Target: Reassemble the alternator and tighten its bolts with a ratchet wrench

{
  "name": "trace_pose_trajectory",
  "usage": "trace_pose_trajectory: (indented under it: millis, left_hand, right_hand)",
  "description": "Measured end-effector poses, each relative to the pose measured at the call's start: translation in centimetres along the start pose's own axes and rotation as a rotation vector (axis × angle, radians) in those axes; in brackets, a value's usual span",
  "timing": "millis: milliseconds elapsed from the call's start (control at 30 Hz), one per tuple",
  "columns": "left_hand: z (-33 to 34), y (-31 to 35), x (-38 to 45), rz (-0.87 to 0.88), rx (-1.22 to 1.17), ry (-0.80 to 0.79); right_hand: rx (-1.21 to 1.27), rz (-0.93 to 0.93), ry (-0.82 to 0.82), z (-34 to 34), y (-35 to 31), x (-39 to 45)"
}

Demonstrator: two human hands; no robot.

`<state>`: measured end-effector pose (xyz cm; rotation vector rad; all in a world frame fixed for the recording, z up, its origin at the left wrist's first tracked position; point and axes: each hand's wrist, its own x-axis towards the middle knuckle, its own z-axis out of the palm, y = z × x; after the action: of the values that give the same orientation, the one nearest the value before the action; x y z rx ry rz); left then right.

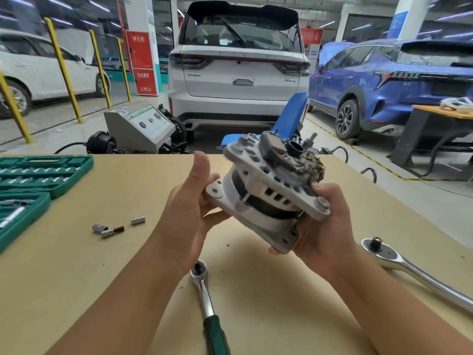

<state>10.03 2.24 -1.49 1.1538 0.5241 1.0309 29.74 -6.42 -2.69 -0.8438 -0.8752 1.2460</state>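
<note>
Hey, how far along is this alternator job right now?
Done: the alternator housing halves look joined. In hand: the left hand and right hand hold it tilted above the table. Left: tightening; the green-handled ratchet, large ratchet and loose sockets lie untouched.

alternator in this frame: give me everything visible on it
The alternator is a grey cast-metal housing, slotted with vents, with a dark stator band showing between its two halves. Its black rear electronics and a threaded stud face up and away, with debris clinging near them. It is tilted and held above the table, which it does not touch. The left hand supports a mounting ear; the right hand grips the opposite lug. Slightly motion-blurred.
</note>
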Motion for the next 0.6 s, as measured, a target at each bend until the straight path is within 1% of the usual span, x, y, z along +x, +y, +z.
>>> trace_pose_trajectory:
  millis: [100, 167, 267, 367, 467, 600]
  left_hand:
    - [0.3, -0.6, 0.3, -0.007, 0.119, -0.057]
    - [0.3, -1.0, 0.5, -0.03, 0.201, 0.003]
    - [-0.2, -1.0, 1.1, -0.09, 0.294, 0.105]
    - [-0.7, -1.1, 1.3, -0.142, 0.297, 0.16]
    - [-0.6, -1.3, 1.2, -0.177, 0.332, 0.197]
    - [-0.8, -1.1, 1.0, -0.163, 0.523, 0.187]
  right_hand:
    - [-0.086, -0.018, 0.078, 0.1, 0.2, 0.0]
    - [-0.104, 0.01, 0.111, 0.4, 0.3, 0.1]
    - [-0.092, 0.117, 0.134, 0.8, 0.4, 0.2]
    - [-0.121, 0.142, 0.141, 0.8, 0.4, 0.3]
    - [-0.197, 0.137, 0.172, 0.7, 0.0, 0.5]
    - [-0.281, 0.164, 0.206, 0.5, 0.0, 0.6]
